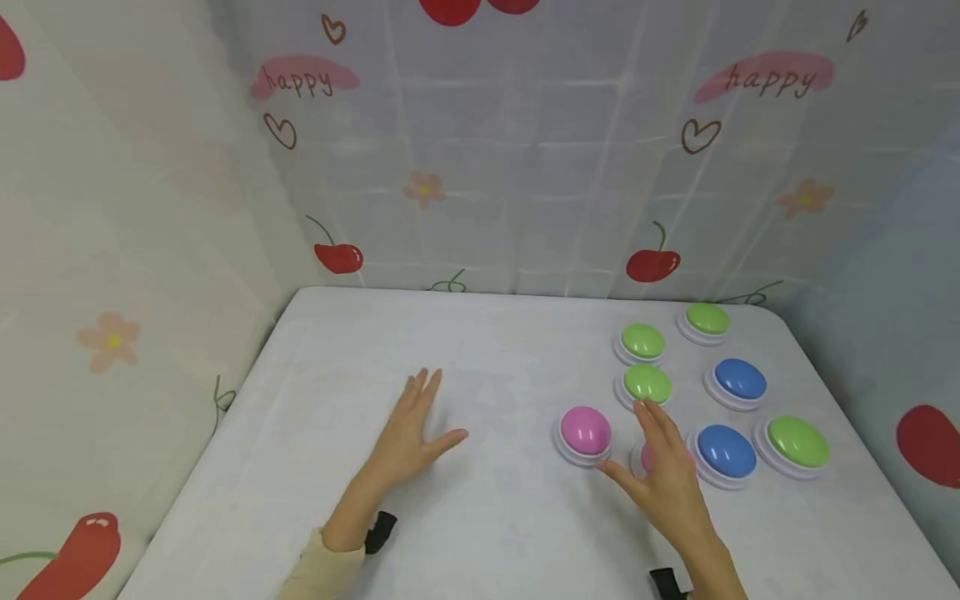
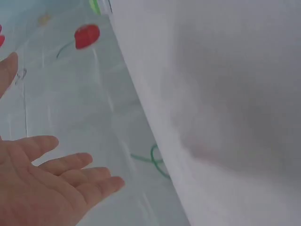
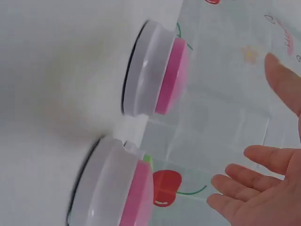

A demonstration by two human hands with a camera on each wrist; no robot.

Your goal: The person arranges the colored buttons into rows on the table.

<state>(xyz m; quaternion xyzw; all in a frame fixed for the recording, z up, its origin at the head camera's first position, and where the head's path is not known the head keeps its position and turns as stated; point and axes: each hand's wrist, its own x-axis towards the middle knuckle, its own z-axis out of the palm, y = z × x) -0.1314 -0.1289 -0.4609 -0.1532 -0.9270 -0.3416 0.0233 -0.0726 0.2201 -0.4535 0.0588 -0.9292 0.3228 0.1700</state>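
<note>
My left hand (image 1: 405, 442) hovers over the left half of the white table, fingers straight and thumb spread, holding nothing. In the left wrist view the same hand (image 2: 51, 183) shows its open palm. My right hand (image 1: 663, 479) is held above the button group with straight fingers, also holding nothing. Beneath it a pink push button (image 1: 647, 457) with a white base is partly hidden. Another pink button (image 1: 586, 431) stands just left of the thumb. In the right wrist view both pink buttons appear side-on, and the right hand (image 3: 258, 183) is apart from them.
Beyond the right hand stand a blue button (image 1: 726, 451), a second blue button (image 1: 740, 379) and several green ones, such as the green button (image 1: 798, 442) at the right. A printed curtain (image 1: 517, 167) hangs behind the white table (image 1: 360, 333) and along its sides.
</note>
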